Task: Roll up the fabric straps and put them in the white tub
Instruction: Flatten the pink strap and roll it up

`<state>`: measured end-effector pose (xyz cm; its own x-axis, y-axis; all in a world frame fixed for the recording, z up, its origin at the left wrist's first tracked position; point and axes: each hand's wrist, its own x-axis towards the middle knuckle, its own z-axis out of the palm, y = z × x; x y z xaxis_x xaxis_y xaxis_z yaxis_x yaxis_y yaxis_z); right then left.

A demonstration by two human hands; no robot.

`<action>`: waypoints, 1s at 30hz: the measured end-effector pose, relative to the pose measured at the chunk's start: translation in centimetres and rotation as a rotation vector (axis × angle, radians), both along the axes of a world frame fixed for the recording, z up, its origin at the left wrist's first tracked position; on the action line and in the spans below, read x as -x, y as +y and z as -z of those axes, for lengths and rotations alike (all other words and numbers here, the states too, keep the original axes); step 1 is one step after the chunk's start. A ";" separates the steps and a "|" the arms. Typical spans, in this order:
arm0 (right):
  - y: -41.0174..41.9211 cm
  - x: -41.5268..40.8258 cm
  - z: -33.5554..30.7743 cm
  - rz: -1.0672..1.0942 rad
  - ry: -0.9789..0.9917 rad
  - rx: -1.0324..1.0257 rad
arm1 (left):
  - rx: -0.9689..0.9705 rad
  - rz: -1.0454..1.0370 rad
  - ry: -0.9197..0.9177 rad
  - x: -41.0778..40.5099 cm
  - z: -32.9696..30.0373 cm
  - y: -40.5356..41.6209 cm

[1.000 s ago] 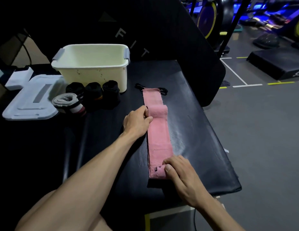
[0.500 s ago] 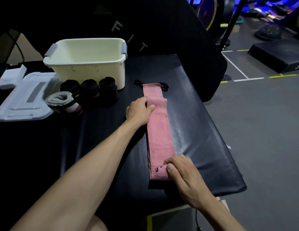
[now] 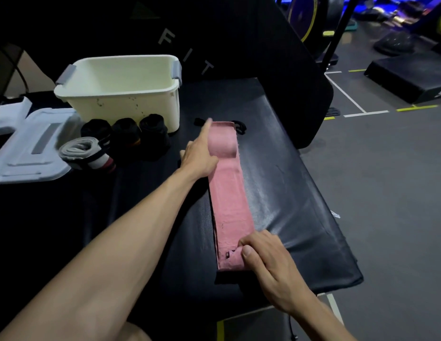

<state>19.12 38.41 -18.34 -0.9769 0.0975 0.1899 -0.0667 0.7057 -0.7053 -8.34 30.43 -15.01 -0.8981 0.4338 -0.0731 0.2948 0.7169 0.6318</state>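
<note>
Pink strap (image 3: 230, 198) flat on black bench pad (image 3: 288, 193), long axis running straight away from person, near end at bench edge, far end near tub.

Right hand (image 3: 271, 264) nearer, fingers curled pinching near end, roll barely begun there. Left hand (image 3: 199, 156) reaches along strap's left edge, finger straight toward far end, holding nothing.

Small fold at far end, blurry, maybe just a wrinkle.

White tub (image 3: 121, 104) far-left, looks empty. Four rolled straps (image 3: 111, 141) sit before it, not blocking roll path. White lid (image 3: 30, 148) further left.
</note>
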 end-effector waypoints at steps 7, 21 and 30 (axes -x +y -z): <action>0.0 0.0 0.0 -0.005 -0.001 0.003 | -0.092 0.113 0.149 1.5 2.0 -1.0; 0.0 0.0 0.1 0.001 -0.005 -0.005 | 0.179 0.288 0.337 2.1 1.7 -0.7; 0.1 0.2 0.1 -0.003 -0.002 -0.008 | 0.120 0.252 0.416 2.4 1.0 0.4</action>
